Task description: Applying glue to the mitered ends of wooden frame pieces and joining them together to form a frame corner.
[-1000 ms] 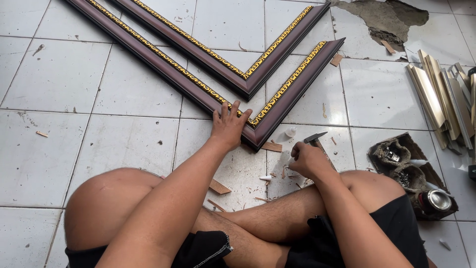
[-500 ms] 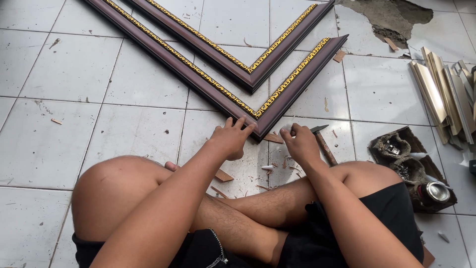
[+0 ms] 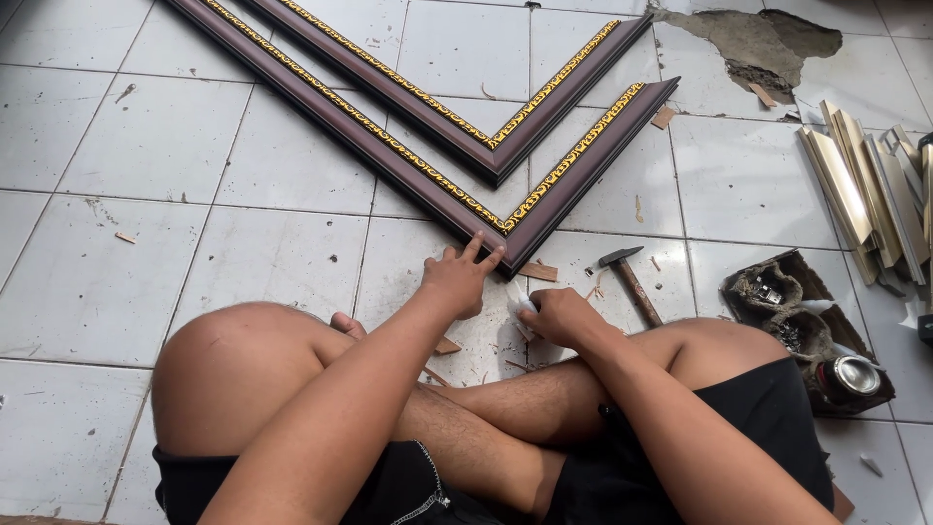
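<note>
The left hand [image 3: 459, 280] had its fingers [image 3: 474, 250] spread, the tips touching the mitred corner of the nearer frame [image 3: 437, 185], which lay flat on the tiles [image 3: 126, 282]. Half a second before, that hand lay at the same corner with the fingers splayed much the same; it had barely shifted. The right hand [image 3: 559, 316] was curled loosely over something small and pale; whether the fingers pinched it could not be told. Earlier this hand had been beside the hammer [image 3: 627, 277], seemingly on its handle; now the hammer lay free on the tiles, just right of the hand, head toward the frame. A second frame [image 3: 466, 131] lay nested just beyond the first, corner pointing the same way. Wood chips [image 3: 537, 271] were scattered near the corner and between the hands. Well to the right sat a box of oddments [image 3: 807, 321] and a stack of pale mouldings [image 3: 855, 190].
</note>
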